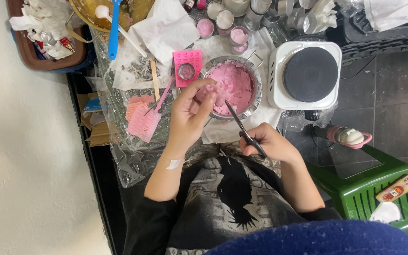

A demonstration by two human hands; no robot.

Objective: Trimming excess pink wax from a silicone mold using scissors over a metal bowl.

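Holding scissors (244, 128) in the right hand (272, 143), with the left hand (192, 111) pinching a small pale piece (217, 89) over a metal pot (256, 75) of pink wax (234, 85).

Head view: right hand fingers are curled shut through the black scissor handles; the blades point up toward the pot, tips just beside the pale piece. Left hand thumb and forefinger are pressed together on that piece, above the pot's near rim. 1 white hot plate (305, 75) stands just right of the pot. 1 pink mould (187, 66) touches the pot's left side, with pink slabs (142, 120) further left. Small filled tins (223, 21) sit beyond the pot. 1 green stool (378, 189) stands at right.
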